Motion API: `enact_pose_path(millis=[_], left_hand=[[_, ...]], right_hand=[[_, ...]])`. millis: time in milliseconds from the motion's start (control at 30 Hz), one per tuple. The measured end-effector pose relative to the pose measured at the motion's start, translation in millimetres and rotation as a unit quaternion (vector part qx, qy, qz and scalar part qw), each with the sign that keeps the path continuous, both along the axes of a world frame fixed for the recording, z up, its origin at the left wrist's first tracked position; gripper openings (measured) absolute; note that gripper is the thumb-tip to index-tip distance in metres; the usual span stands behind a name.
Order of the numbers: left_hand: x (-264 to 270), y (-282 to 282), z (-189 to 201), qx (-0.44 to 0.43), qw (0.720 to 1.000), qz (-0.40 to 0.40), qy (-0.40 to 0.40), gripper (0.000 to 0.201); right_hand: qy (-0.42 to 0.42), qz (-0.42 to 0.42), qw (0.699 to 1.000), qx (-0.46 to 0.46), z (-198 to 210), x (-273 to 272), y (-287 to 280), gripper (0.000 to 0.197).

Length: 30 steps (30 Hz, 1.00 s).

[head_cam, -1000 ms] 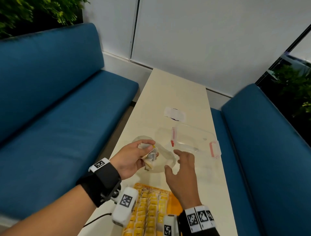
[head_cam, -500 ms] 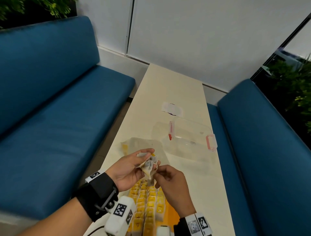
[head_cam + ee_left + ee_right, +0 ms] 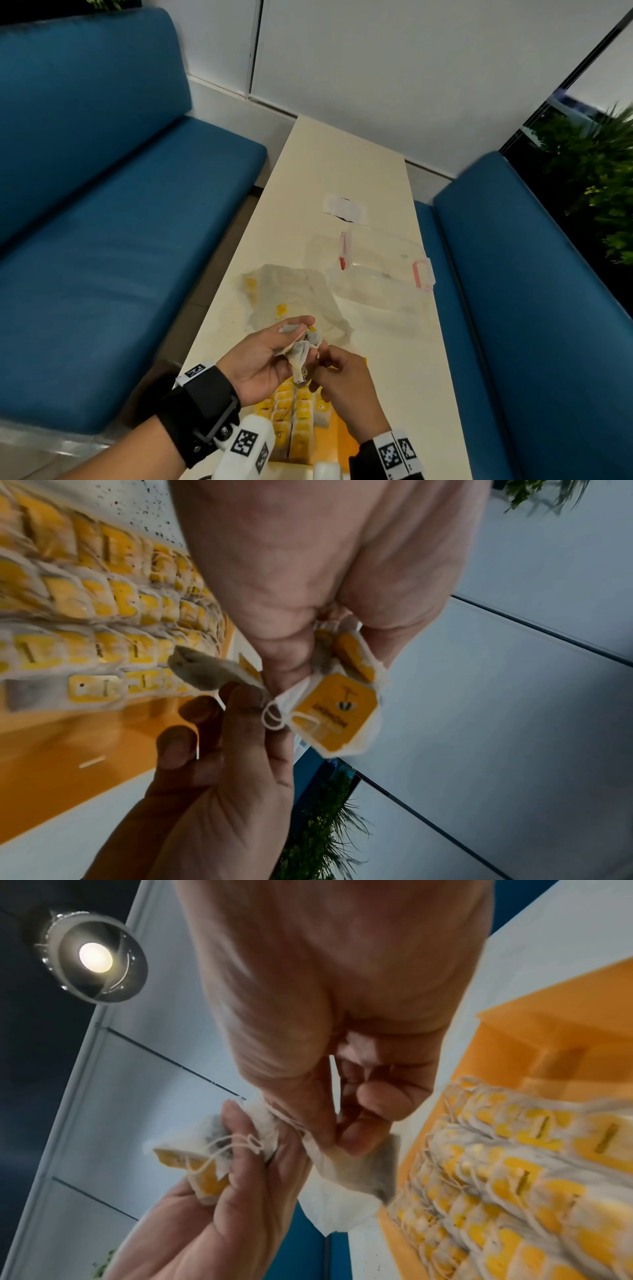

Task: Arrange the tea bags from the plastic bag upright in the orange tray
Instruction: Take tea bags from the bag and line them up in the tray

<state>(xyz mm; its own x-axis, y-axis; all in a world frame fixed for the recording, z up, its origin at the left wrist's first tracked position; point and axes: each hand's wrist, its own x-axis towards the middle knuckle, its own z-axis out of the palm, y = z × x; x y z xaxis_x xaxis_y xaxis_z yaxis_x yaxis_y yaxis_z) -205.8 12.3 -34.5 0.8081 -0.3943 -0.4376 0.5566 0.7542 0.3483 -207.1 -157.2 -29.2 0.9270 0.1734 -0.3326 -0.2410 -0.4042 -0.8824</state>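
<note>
My left hand (image 3: pixel 297 338) grips a small bunch of tea bags (image 3: pixel 306 342) with yellow tags, held above the far end of the orange tray (image 3: pixel 343 432). The right hand (image 3: pixel 318 360) pinches one tea bag (image 3: pixel 356 1171) of that bunch between thumb and fingers. In the left wrist view a yellow tag (image 3: pixel 337 712) and a loop of string hang from the left hand (image 3: pixel 330 634). Rows of upright tea bags (image 3: pixel 295 413) fill the tray's left part. The plastic bag (image 3: pixel 294 291) lies flat on the table beyond the hands, with a few tea bags (image 3: pixel 251 285) inside.
A clear lidded box with red clips (image 3: pixel 382 270) stands on the white table (image 3: pixel 342 161) to the right of the bag. A white paper label (image 3: pixel 344 209) lies farther back. Blue sofas (image 3: pixel 113 222) flank the table on both sides.
The right hand, open near the bag a second ago, has come to the left hand's bunch and pinched a tea bag. Both hands drew back over the tray; the plastic bag stays on the table.
</note>
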Motion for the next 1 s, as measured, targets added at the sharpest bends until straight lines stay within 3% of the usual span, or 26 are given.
enact_pose_path(millis=[100,367,533,700,767,867,933,1000], left_hand=[[-2.2,2.5,-5.2,-0.011,1.0,0.0,0.01,0.034],[-12.0,6.6,-40.2,0.025,0.996,0.024,0.079,0.042],[-19.2,7.7,-44.2,-0.022,0.991,-0.005,0.132,0.034],[-22.1,6.3,-41.7,0.0,0.988,-0.028,0.151,0.028],[-23.8,6.4,-38.1,0.026,0.988,-0.043,0.144,0.023],[-26.9,6.1,-35.3,0.083,0.986,-0.06,0.13,0.016],[-26.1,5.7,-39.1,0.168,0.98,-0.071,0.08,0.019],[-23.6,4.0,-40.1,0.284,0.955,-0.087,-0.004,0.021]], right_hand=[[-0.002,-0.005,0.999,-0.04,-6.8,-3.4,-2.3,0.008],[-0.085,0.041,0.98,-0.175,-0.8,-7.9,-14.3,0.016],[-0.127,0.056,0.969,-0.205,21.7,1.9,-19.8,0.025],[-0.218,0.038,0.955,-0.199,47.5,11.6,-30.3,0.025],[-0.164,0.039,0.961,-0.217,40.1,14.1,-33.7,0.026],[-0.075,0.097,0.948,-0.295,17.9,9.9,-39.4,0.033],[-0.078,0.121,0.936,-0.321,11.1,7.2,-41.1,0.033],[-0.106,0.144,0.922,-0.343,10.4,6.1,-41.4,0.026]])
